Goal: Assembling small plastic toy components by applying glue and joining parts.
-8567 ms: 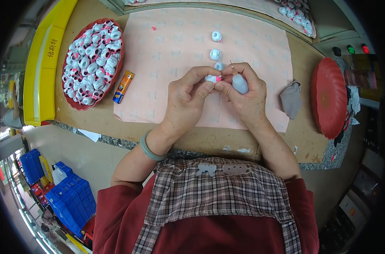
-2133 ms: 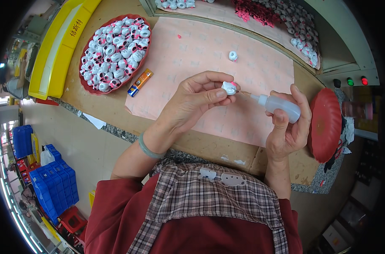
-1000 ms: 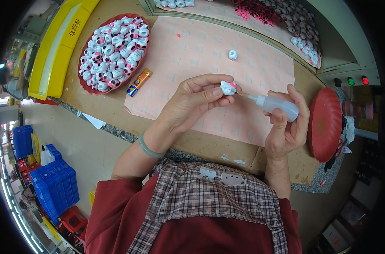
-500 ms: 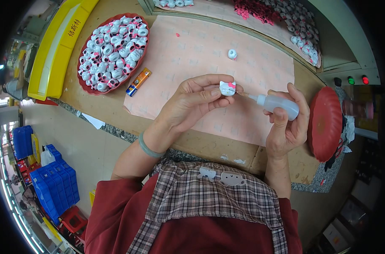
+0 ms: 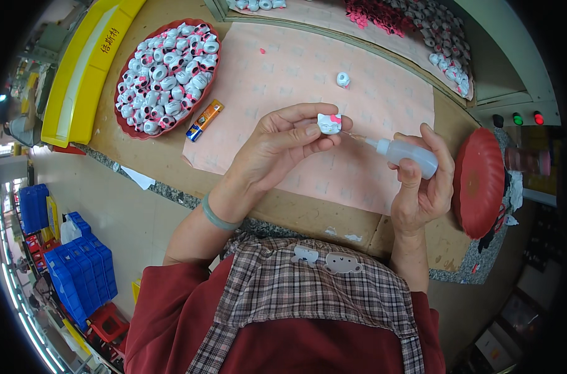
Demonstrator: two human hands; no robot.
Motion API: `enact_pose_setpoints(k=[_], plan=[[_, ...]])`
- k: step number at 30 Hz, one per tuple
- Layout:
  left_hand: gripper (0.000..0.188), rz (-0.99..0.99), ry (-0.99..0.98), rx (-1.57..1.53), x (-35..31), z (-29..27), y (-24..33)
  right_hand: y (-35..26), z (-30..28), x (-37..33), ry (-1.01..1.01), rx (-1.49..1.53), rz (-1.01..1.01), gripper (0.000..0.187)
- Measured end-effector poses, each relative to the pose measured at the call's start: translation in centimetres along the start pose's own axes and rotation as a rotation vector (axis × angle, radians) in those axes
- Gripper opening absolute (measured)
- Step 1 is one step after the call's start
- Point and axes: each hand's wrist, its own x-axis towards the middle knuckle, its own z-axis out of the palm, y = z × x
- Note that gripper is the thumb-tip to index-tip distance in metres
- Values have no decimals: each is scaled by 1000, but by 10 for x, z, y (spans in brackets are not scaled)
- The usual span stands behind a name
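Note:
Between the thumb and fingers of my left hand (image 5: pixel 291 138) is a small white cat-head figure (image 5: pixel 329 124) with a pink bow, held above the pink sheet. My right hand (image 5: pixel 423 181) grips a translucent squeeze bottle (image 5: pixel 409 156) lying nearly level, its thin nozzle pointing left at the figure. The nozzle tip is close to the figure's right side; whether they touch I cannot tell. Farther back on the sheet stands another small white piece (image 5: pixel 342 80), apart from both hands.
A red scalloped tray (image 5: pixel 119 93) heaped with white and pink pieces stands at left, beside a yellow bin (image 5: pixel 77 87). An orange and blue pack (image 5: pixel 205 121) lies near it. At right is a red fluted dish (image 5: pixel 480 184). More pieces (image 5: pixel 448 70) fill the shelf behind.
My left hand has shifted slightly left with the cat-head figure, which has turned a little. The bottle has moved slightly left, and a little more gap shows between nozzle and figure.

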Motion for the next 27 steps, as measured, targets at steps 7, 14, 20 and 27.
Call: enact_pose_setpoints(k=[7, 14, 20, 27], plan=[[34, -10, -5, -7, 0, -1, -2, -2, 1, 1, -26, 32, 29, 39], [35, -46, -17, -12, 0, 1, -4, 0, 1, 1, -21, 57, 51, 39], [36, -63, -21, -56, 2, 0, -3, 1, 2, 2, -6, 68, 35, 39], [35, -57, -8, -75, 7, -3, 1, 1, 4, 10, 83, 381, 232, 37]])
